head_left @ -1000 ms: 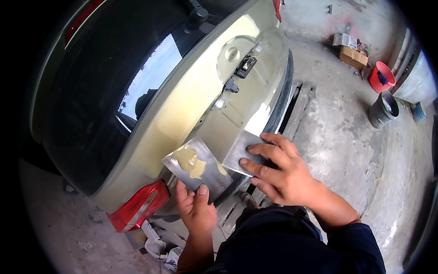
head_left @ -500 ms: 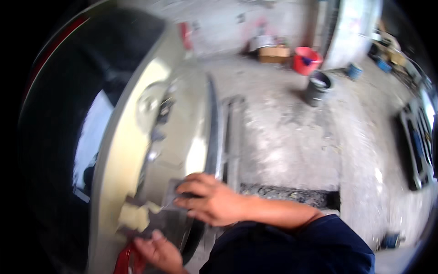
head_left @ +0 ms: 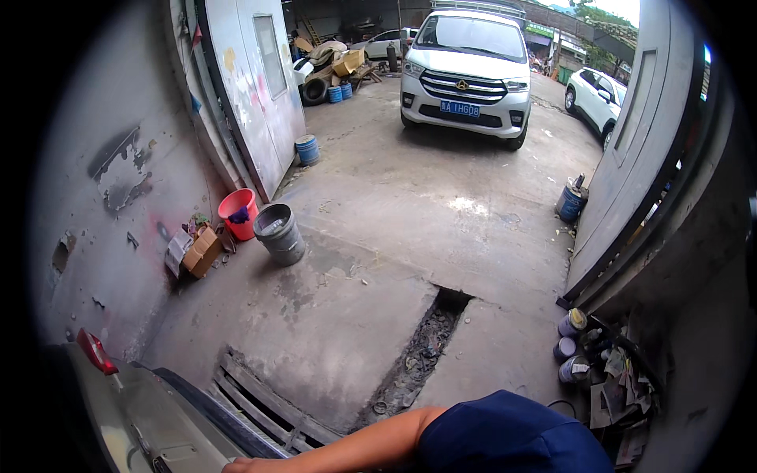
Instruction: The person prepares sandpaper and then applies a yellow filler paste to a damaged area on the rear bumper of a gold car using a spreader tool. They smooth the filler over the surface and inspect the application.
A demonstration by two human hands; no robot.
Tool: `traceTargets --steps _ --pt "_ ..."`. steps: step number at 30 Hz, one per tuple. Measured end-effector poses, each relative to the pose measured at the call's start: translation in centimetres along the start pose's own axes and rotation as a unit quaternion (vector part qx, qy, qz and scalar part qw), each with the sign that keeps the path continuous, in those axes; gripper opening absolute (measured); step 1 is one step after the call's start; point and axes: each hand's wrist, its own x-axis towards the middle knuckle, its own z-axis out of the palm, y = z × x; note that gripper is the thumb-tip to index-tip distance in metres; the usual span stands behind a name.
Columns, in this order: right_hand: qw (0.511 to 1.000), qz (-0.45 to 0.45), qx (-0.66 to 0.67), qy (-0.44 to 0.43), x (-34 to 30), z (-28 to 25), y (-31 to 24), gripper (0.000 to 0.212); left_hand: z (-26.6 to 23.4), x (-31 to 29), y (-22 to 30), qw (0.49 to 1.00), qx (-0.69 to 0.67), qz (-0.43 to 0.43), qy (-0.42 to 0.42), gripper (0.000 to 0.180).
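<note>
At the lower edge only the back of my right hand (head_left: 254,466) shows, resting at or just beside the beige car body (head_left: 177,422). Its fingers are cut off by the frame, so what they hold or touch is hidden. My bare right forearm (head_left: 363,444) runs from a dark blue sleeve (head_left: 512,433) across to the car. A red tail light (head_left: 96,352) sits on the car's far corner. My left hand is out of view.
A floor trench (head_left: 426,347) with debris and a slotted grate (head_left: 264,402) lie beside the car. Beyond stand a grey bucket (head_left: 280,236), a red bucket (head_left: 238,213) and a cardboard box (head_left: 203,251). Paint cans (head_left: 573,322) line the right wall; a white van (head_left: 465,71) is parked outside.
My view has swung up and right from the car's rear toward the doorway. The left hand, the brown-and-yellow sheet by it and the grey pad under my right hand have left the picture.
</note>
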Motion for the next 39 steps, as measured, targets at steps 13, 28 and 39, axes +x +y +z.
traceTargets --steps 13,28,39 --pt "0.997 -0.031 0.060 -0.047 1.9 -0.5 -0.9 0.034 2.7 -0.2 3.5 0.990 -0.099 -0.072 -0.071 0.072" --pt "0.959 -0.178 -0.163 -0.152 8.6 11.6 -6.4 0.042 -3.4 -10.9 10.5 0.945 -0.166 -0.008 0.283 0.063" --pt "0.909 -0.240 -0.299 -0.166 11.8 16.2 -8.2 0.044 -2.9 -12.3 10.3 0.934 -0.176 0.005 0.310 0.064"
